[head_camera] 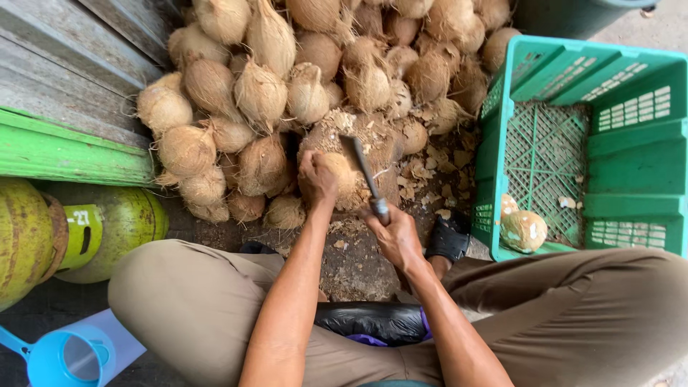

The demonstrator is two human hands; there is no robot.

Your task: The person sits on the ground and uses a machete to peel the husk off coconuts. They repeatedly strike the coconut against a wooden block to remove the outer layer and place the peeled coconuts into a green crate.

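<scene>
Over coconut, hands gripping, chopping.

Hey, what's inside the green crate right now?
The green crate holds two peeled coconuts in its near left corner, plus a few husk scraps on the mesh floor. The near wall hides the floor strip just behind it.

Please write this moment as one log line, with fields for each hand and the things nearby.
left hand: holds coconut on stump | right hand: grips blade against coconut | green crate: peeled coconut inside | husked pile behind
</scene>
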